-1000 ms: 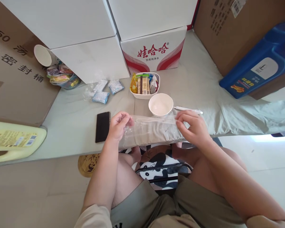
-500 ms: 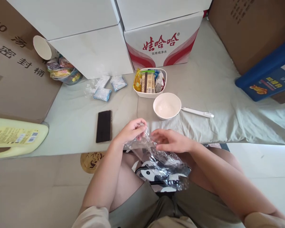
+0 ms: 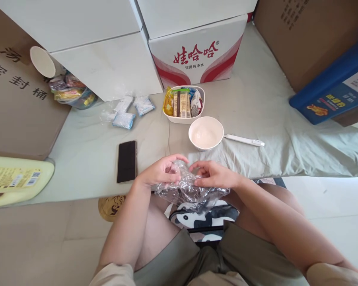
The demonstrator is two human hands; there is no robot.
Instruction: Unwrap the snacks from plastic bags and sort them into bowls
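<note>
Between my hands, over my lap at the table's front edge, is a crinkled clear plastic bag (image 3: 193,190), bunched up. My left hand (image 3: 162,171) is closed on its upper left part, thumb and fingers gripping the film. From the other side my right hand (image 3: 216,174) grips it with bent fingers. Just beyond my hands stands an empty white bowl (image 3: 206,133). A white-handled cutter (image 3: 244,140) lies to the right of the bowl, its near end hidden by the rim. Behind the bowl, a white oval tub (image 3: 183,120) holds packaged snacks.
A black phone (image 3: 127,161) lies left of my hands. Several small white-and-blue packets (image 3: 123,120) are farther back. A white carton with red print (image 3: 197,59) stands behind the tub. A yellow jug (image 3: 18,178) is at the left, a blue container (image 3: 322,103) at the right.
The plastic bag hung long over my lap and is now gathered up shorter between my hands. My left hand has lowered slightly. The view has shifted a little.
</note>
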